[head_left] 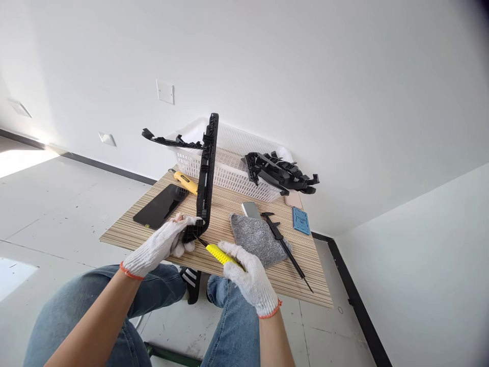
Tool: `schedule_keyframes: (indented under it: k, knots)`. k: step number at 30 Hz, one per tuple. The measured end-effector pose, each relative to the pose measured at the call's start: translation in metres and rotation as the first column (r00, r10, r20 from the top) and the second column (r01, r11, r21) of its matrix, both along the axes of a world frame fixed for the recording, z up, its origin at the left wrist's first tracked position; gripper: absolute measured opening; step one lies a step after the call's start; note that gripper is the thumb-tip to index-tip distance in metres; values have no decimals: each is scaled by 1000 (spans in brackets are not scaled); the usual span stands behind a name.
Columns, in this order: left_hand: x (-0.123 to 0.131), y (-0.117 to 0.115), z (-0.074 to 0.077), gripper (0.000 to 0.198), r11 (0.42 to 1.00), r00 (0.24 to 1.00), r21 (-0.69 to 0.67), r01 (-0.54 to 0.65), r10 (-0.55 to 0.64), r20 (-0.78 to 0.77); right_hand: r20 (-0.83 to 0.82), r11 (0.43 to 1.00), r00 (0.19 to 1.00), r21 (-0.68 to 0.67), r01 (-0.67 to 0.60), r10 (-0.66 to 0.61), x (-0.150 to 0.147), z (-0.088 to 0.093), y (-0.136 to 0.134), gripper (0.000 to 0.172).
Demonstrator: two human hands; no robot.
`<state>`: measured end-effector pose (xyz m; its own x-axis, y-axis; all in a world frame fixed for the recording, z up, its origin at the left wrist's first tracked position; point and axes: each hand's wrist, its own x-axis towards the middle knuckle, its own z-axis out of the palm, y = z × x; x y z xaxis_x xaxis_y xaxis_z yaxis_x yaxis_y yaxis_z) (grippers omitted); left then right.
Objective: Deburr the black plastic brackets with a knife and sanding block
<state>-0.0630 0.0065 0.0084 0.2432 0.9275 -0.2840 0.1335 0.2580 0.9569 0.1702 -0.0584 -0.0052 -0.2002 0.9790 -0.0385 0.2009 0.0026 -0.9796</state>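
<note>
A long black plastic part (208, 173) with a side arm stands raised over the table. Wrapped in a white glove, my left hand (162, 244) grips its lower corner near the table's front edge. My right hand (246, 272), also gloved, is closed around a yellow utility knife (221, 254). The knife's dark tip is at the lower corner of the black part, beside my left fingers; whether it touches cannot be made out.
A white basket (244, 179) at the back bears several black parts (282, 172). On the wooden table (130, 224) lie a black phone-like slab (161, 206), a yellow tool (186, 182), a grey cloth (257, 239), black calipers (280, 238) and a blue card (301, 220).
</note>
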Motion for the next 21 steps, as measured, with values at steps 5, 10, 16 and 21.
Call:
schedule_keyframes:
  k: [5,10,16,21]
  knots:
    - [-3,1,-8,67,1000,1000,-5,-7,7,10,107,999,994,50,19,-24,-4,1,-3,45]
    - [-1,0,-7,72,1000,999,19,-24,24,31,216,987,971,140,77,-106,-9,-4,-7,46]
    - [1,1,-2,73,1000,999,16,14,-14,39,185,987,977,139,79,-104,-9,-4,-5,43]
    - [3,2,9,67,994,993,41,101,-104,56,93,994,991,57,92,-97,-7,-1,-1,42]
